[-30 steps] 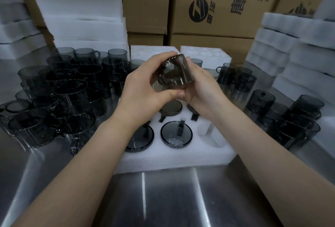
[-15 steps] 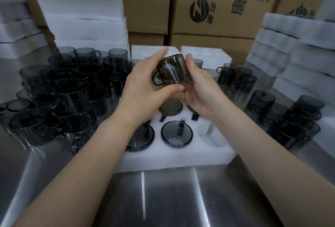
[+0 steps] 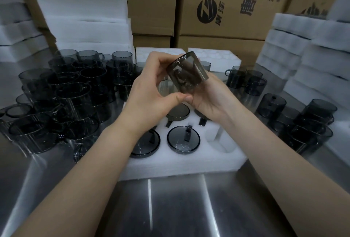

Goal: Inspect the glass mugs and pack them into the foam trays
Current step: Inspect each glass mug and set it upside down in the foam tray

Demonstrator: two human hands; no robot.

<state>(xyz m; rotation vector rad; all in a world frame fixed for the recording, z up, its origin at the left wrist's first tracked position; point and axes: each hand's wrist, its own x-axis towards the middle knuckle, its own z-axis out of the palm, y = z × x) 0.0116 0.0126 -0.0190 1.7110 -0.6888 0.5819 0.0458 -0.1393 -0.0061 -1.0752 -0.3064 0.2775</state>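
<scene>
A smoky grey glass mug (image 3: 187,74) is held up tilted above the foam tray (image 3: 181,163). My left hand (image 3: 151,92) grips its left side, thumb underneath and fingers curled over the top. From the right, my right hand (image 3: 210,98) cups the mug, its fingers wrapped behind the glass. Several mugs sit upside down in the tray's round pockets, for example the front mug (image 3: 183,140). One pocket (image 3: 221,142) at the tray's front right is empty.
A crowd of loose grey mugs (image 3: 62,94) covers the steel table at left; more mugs (image 3: 295,123) stand at right. White foam stacks (image 3: 81,9) rise at both sides, with cardboard boxes (image 3: 227,3) and more foam trays (image 3: 214,56) behind. Bare steel table (image 3: 170,208) lies near me.
Both hands have turned the mug: its handle showed at the left half a second ago, and now the mug is tilted more with the handle seen through the glass.
</scene>
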